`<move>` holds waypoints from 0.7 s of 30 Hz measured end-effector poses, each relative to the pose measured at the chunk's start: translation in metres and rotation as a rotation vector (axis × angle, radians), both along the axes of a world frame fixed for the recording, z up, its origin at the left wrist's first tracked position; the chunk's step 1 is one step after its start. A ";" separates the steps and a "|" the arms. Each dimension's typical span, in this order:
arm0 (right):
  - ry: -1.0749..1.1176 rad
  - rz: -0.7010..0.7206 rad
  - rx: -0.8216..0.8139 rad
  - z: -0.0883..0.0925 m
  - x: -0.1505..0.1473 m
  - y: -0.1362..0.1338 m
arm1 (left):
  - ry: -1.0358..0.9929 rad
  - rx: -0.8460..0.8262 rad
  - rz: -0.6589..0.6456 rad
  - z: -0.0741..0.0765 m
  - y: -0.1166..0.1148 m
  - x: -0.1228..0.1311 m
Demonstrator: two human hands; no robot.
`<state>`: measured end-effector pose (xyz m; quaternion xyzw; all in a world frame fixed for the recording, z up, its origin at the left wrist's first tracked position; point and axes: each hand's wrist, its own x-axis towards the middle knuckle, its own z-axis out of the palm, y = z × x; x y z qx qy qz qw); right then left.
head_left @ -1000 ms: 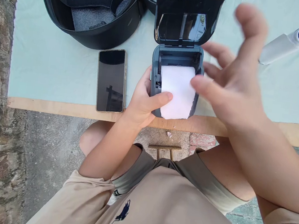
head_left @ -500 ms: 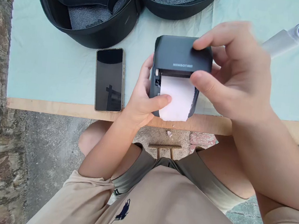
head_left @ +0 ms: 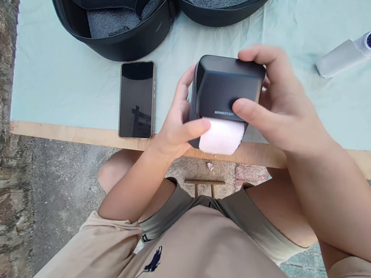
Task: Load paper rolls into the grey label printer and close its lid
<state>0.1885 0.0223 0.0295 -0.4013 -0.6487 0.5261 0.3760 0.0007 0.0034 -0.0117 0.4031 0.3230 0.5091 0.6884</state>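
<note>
A dark label printer (head_left: 228, 90) marked NIIMBOT is held up between my two hands over the table's near edge. White label paper (head_left: 222, 137) sticks out from under its lid toward me. My left hand (head_left: 182, 120) grips the printer's left side, its thumb lying on the paper. With thumb and fingers, my right hand (head_left: 275, 96) clasps the lid at its right side; some of those fingertips are hidden behind the printer. The lid lies down over the body, and the inside of the printer is covered.
A phone (head_left: 137, 99) lies left of my hands. Behind it stands an open black zip case (head_left: 130, 37) with grey foam inside. A white cylindrical device (head_left: 344, 57) with a dark round end lies at the right. The table's wooden edge (head_left: 71, 134) runs before me.
The printer's lid has swung down toward me and covers the inner slot that showed before. My right hand has moved down with it, and less of the paper shows.
</note>
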 end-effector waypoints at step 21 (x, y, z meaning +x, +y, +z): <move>-0.217 0.037 0.256 0.006 0.003 -0.002 | -0.070 -0.266 0.145 0.019 0.000 0.012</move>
